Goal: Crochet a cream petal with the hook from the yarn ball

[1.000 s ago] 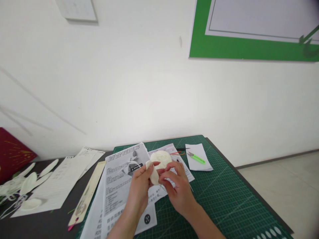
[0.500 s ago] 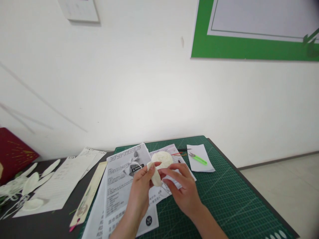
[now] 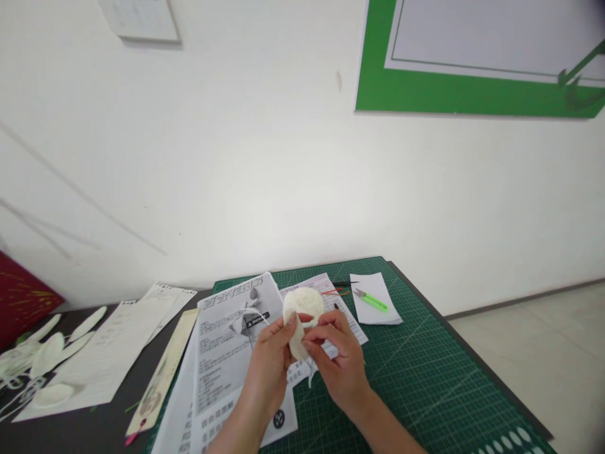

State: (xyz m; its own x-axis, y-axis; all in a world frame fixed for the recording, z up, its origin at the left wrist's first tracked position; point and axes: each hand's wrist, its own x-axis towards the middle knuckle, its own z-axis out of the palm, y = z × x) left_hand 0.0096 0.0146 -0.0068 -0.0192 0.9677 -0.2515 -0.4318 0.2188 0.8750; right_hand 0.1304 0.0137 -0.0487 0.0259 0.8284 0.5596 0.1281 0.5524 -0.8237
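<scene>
My left hand (image 3: 273,353) grips a cream crocheted petal (image 3: 297,341) between thumb and fingers, held upright over the papers. At the petal's right edge, my right hand (image 3: 339,354) is closed in a pinch, thumb and fingertips against the edge. Whether a thin tool is also between these fingers is hidden. A loose strand of white yarn (image 3: 311,373) dangles under the petal. Just behind the hands sits a round ball of cream yarn (image 3: 305,299) on a printed sheet.
Printed pattern sheets (image 3: 222,366) lie on the green cutting mat (image 3: 406,384). Green thread snips (image 3: 373,301) rest on white paper (image 3: 384,315) at right. Leftward are a long bookmark-like strip (image 3: 163,372), handwritten sheets (image 3: 127,340) and several white petals with yarn tails (image 3: 54,353).
My right hand has moved in to the petal's edge, its fingers closer together. The yarn strand now hangs below the petal. The whole view has shifted slightly.
</scene>
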